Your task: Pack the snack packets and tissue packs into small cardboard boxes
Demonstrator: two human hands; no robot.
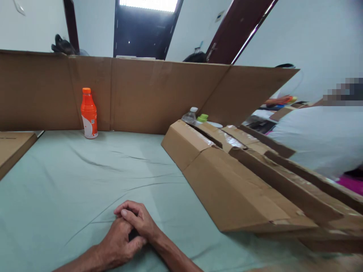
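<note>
My left hand and my right hand are folded together low in the head view, over a pale green cloth. The fingers of my right hand curl over the back of my left hand. The left thumb reaches across toward the right wrist, with a dark gap between the two hands. Most of the left fingers are hidden underneath. No object shows in either hand. An orange bottle with an orange cap and a white lower label stands upright at the back left, well apart from both hands.
Several folded cardboard pieces lie along the right. A cardboard wall runs across the back. Behind the folded pieces show a clear bottle and a green cap. A cardboard box sits at the left edge. Another person's white garment appears far right.
</note>
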